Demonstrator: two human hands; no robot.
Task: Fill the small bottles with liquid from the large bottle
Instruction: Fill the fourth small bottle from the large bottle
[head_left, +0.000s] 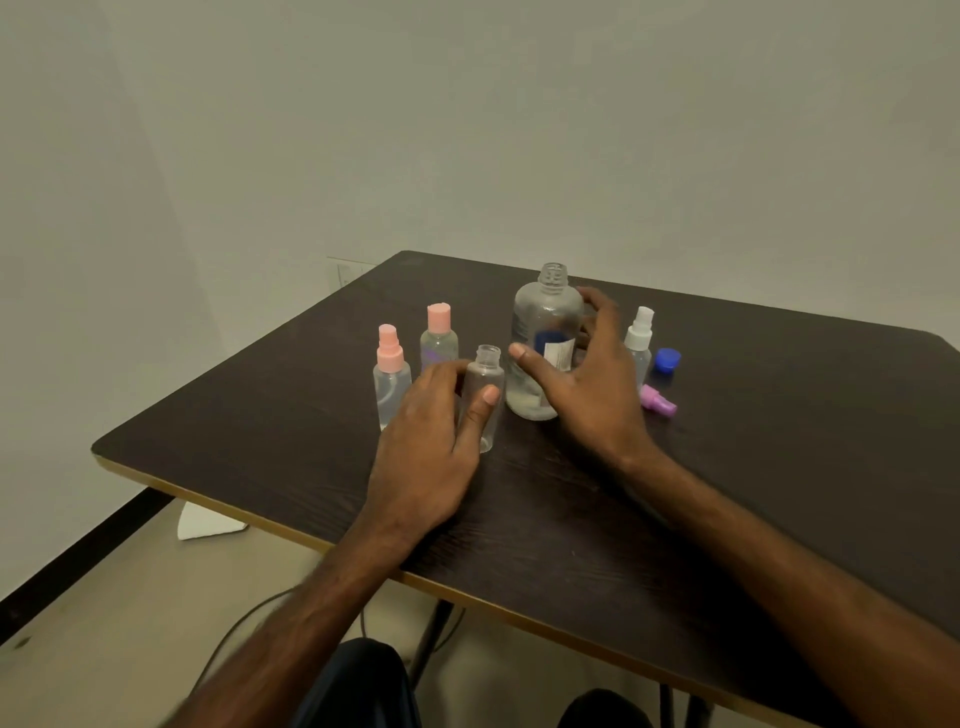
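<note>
The large clear bottle (545, 332) stands uncapped on the dark table (779, 415), with a little liquid at its bottom. My right hand (587, 384) is spread around its right side, thumb tip across its front and fingers by its shoulder. They do not visibly close on it. My left hand (426, 447) holds a small uncapped clear bottle (485, 374) upright on the table, thumb on its front. Left of it stand a pink-spray bottle (390, 384) and a pink-capped bottle (439, 338). A white-spray bottle (640, 338) stands right of my right hand.
A blue cap (667, 359) and a purple spray top (657, 400) lie loose on the table to the right. The table's near edge runs diagonally in front of me. A wall is close behind, and a cable hangs below the table.
</note>
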